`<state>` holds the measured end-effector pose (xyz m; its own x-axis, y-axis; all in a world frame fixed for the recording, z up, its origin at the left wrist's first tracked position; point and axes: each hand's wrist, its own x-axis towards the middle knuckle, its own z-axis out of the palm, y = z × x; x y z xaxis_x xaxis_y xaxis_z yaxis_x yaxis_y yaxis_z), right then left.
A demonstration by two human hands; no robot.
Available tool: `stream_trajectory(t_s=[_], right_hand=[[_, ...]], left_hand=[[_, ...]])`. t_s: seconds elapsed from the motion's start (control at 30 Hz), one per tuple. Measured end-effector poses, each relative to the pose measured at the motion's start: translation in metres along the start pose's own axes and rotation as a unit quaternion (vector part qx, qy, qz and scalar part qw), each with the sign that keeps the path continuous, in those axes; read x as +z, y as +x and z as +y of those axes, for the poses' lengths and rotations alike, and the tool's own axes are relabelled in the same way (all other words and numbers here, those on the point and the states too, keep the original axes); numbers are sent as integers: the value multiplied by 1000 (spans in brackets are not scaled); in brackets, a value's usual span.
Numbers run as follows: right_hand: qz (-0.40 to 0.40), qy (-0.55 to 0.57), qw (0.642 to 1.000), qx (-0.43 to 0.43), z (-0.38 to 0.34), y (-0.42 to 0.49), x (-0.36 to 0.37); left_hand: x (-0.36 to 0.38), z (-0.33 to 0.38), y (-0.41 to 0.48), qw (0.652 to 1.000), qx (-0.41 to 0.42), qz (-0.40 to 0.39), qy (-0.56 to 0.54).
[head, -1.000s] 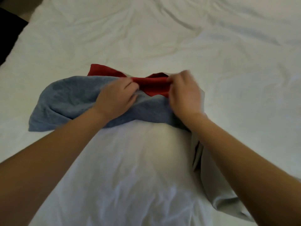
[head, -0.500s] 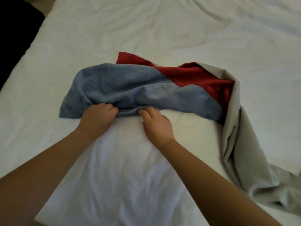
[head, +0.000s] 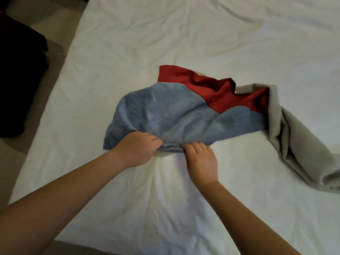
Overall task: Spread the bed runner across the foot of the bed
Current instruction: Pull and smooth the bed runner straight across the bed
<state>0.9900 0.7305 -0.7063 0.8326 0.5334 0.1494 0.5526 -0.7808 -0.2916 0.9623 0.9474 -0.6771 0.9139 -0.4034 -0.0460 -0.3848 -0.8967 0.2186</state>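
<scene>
Two hands at the near hem of the bed runner point(head: 184, 115), crumpled blue, red and grey in the middle of the white bed point(head: 128, 52), left hand point(head: 139, 150) curled gripping the hem, right hand point(head: 201, 161) with fingertips on it, pinching or not I cannot tell.

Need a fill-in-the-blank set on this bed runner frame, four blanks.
1. The bed runner lies bunched on a ____ sheet.
2. The left hand and right hand meet its ____ section's near edge.
3. Its grey end trails to the person's ____.
4. Its far edge shows a ____ panel.

Missing: white; blue; right; red.
</scene>
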Motion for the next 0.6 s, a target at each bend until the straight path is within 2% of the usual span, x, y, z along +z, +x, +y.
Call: stream_trajectory(t_s=[0.13,0.37,0.47,0.6], right_hand=[[-26,20,999,7,-47,-46,0],[-202,33,979,0,-113,-99,9],[-226,51,973,-9,-111,-90,5],[-177,53,982,-34,-94,-41,-6]], left_hand=[[-7,-2,-43,999,30,-45,-2],[18,7,-119,987,57,-148,-6],[21,4,-128,991,29,-121,-45],[12,-9,-116,998,-53,-11,-34]])
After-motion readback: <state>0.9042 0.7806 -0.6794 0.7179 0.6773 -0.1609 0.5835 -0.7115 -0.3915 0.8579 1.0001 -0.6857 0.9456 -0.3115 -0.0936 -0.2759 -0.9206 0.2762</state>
